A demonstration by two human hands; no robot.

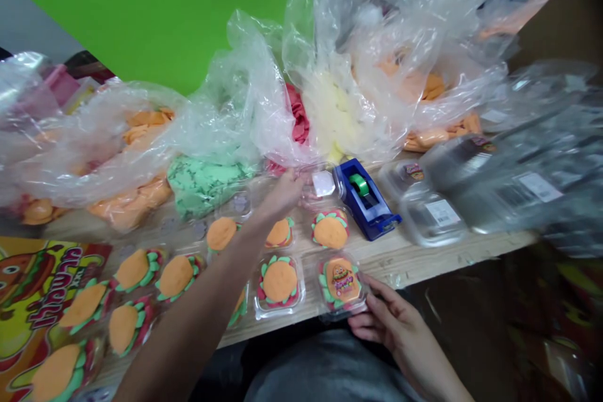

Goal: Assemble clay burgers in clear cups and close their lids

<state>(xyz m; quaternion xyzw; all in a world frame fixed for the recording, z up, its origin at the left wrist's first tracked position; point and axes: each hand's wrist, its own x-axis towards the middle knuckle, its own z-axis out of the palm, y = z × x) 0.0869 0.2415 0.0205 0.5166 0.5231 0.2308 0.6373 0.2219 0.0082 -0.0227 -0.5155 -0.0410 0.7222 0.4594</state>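
Observation:
My right hand (389, 314) is closed on the right edge of a clear plastic box (342, 286), near the table's front edge. Inside it is an orange, green and red burger-shaped item, with a printed burger sticker on top. My left arm reaches across the table. At its end my left hand (294, 185), slightly blurred, has its fingers at the left edge of a clear plastic lid (324, 183) with a white label, and seems to grip it. Just in front of that lid lies another burger-shaped item (330, 230). A blue tape dispenser (367, 198) with green tape stands to the lid's right.
Several boxed burger-shaped items (279, 282) stand at the front and left, some behind my left arm. A printed burger display box (42, 301) is far left. Plastic bags (264, 94) of coloured pieces line the back. Empty clear boxes (433, 217) are piled at right.

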